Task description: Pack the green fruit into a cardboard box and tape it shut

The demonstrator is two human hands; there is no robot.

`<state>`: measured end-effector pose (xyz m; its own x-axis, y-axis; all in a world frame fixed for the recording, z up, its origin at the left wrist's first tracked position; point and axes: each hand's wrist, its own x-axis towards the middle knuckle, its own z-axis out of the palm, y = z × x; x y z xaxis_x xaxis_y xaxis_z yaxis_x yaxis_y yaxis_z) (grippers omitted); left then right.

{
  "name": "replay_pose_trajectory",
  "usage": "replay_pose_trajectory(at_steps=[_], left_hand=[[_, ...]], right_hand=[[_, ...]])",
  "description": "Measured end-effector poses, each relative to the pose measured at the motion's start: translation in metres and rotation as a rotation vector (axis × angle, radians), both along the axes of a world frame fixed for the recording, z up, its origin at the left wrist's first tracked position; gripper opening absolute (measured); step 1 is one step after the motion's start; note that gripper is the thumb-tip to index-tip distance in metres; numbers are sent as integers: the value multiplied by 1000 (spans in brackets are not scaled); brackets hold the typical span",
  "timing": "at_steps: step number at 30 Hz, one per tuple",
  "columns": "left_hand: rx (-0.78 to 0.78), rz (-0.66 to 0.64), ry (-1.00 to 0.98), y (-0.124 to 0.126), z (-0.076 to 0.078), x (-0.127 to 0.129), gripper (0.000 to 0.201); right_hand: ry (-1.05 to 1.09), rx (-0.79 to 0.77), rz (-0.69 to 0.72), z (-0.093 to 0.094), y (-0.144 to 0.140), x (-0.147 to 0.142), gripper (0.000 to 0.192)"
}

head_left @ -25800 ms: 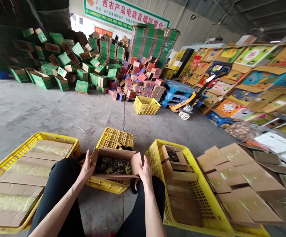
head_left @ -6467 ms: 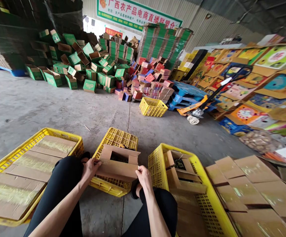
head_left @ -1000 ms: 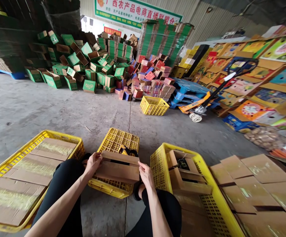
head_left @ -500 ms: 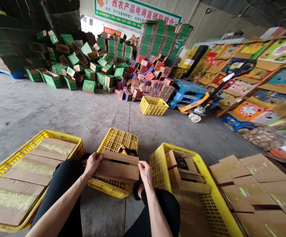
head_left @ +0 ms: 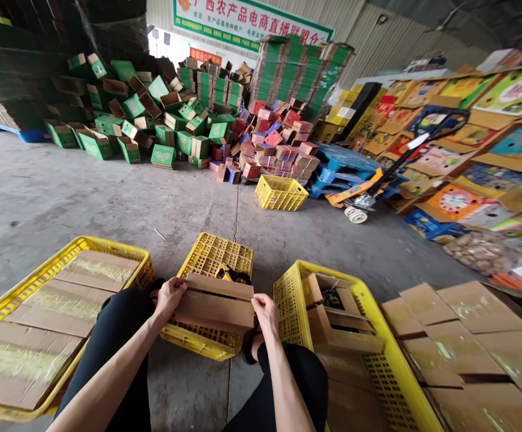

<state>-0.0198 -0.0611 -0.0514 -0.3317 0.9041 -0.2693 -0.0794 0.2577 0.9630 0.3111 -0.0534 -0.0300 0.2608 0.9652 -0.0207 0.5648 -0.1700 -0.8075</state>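
"Left hand (head_left: 171,297) and right hand (head_left: 266,313): how are they set?"
"Both are clamped on the carton (head_left: 216,312) by its flaps (head_left: 220,287), atop the yellow crate (head_left: 198,255); pressure is best applied evenly."

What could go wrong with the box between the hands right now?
The box's top flaps leave a dark gap, with no tape visible across it; they might spring up if the left hand or right hand lets go.

The yellow-and-black tool lies just behind the box on the yellow crate, so pushing the box back could knock it.
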Motion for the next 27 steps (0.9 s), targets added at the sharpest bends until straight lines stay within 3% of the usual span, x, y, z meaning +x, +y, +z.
replay_pose_trajectory(at_steps=[27], left_hand=[[-52, 39, 36, 1, -1, 3, 16]], right_hand=[[27, -43, -11, 2, 2, 0, 13]])
